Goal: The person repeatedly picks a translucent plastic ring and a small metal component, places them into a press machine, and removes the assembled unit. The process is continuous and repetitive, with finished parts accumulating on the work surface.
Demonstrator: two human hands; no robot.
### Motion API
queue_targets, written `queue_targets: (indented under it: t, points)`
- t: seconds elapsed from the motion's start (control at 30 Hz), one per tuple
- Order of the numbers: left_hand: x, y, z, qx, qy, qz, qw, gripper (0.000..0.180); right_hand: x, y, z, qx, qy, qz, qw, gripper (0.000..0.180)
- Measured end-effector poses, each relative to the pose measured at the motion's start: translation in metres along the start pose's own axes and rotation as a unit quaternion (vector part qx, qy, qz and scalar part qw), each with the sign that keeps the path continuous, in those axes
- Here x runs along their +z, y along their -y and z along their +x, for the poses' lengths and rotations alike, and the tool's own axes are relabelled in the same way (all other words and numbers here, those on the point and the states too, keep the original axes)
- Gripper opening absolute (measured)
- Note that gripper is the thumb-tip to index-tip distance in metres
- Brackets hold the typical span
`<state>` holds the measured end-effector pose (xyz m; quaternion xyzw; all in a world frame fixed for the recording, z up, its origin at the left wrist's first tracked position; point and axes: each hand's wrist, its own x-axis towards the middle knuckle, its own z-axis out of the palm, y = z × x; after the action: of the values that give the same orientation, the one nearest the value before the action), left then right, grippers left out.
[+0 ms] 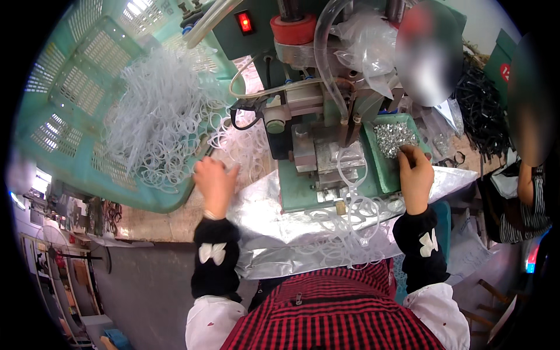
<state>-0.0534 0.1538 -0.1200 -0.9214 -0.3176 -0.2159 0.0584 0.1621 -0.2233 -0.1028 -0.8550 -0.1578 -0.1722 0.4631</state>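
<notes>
My left hand (214,182) reaches into the heap of thin clear plastic rings (160,116) spilling from a tipped green crate (76,105); its fingers are curled at the heap's edge, and what they hold is hidden. My right hand (415,175) pinches at a pile of small shiny metal pieces (394,137) in a green tray (379,169) on the right side of a green press machine (309,111). More clear rings (350,213) hang in front of the machine's base.
A silver foil sheet (274,221) covers the bench in front of me. A red light (245,22) glows on the machine, with clear hoses above. Black strips (481,111) are piled at the right, beside another person (528,175).
</notes>
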Motion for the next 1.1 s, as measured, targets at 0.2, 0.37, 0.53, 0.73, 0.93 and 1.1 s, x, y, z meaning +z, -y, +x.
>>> queue_targets:
  t: [0.2, 0.37, 0.53, 0.73, 0.93, 1.1]
  points:
    - [-0.003, 0.019, -0.009, -0.140, -0.047, -0.136, 0.980, 0.023, -0.056, -0.026, -0.042, -0.009, -0.060, -0.002, 0.998, 0.012]
    - [0.031, 0.063, -0.009, -0.134, -0.015, -0.197, 0.971, 0.029, -0.070, -0.007, -0.044, 0.006, -0.019, 0.057, 0.998, 0.013]
    - [0.035, 0.020, 0.013, -0.051, 0.062, -0.207, 0.975, 0.021, -0.027, 0.081, 0.003, -0.105, 0.081, 0.227, 0.965, 0.011]
    - [-0.012, -0.020, 0.003, -0.036, -0.143, -0.241, 0.959, 0.016, 0.027, 0.103, 0.004, -0.021, 0.102, 0.369, 0.924, 0.031]
    - [-0.026, -0.064, -0.026, -0.158, -0.097, -0.641, 0.745, 0.010, 0.021, 0.104, -0.003, 0.072, 0.124, 0.444, 0.884, 0.042]
    - [-0.138, -0.122, 0.018, 0.190, -0.193, -0.682, 0.679, 0.009, 0.011, 0.129, 0.003, 0.124, 0.186, 0.507, 0.833, 0.047]
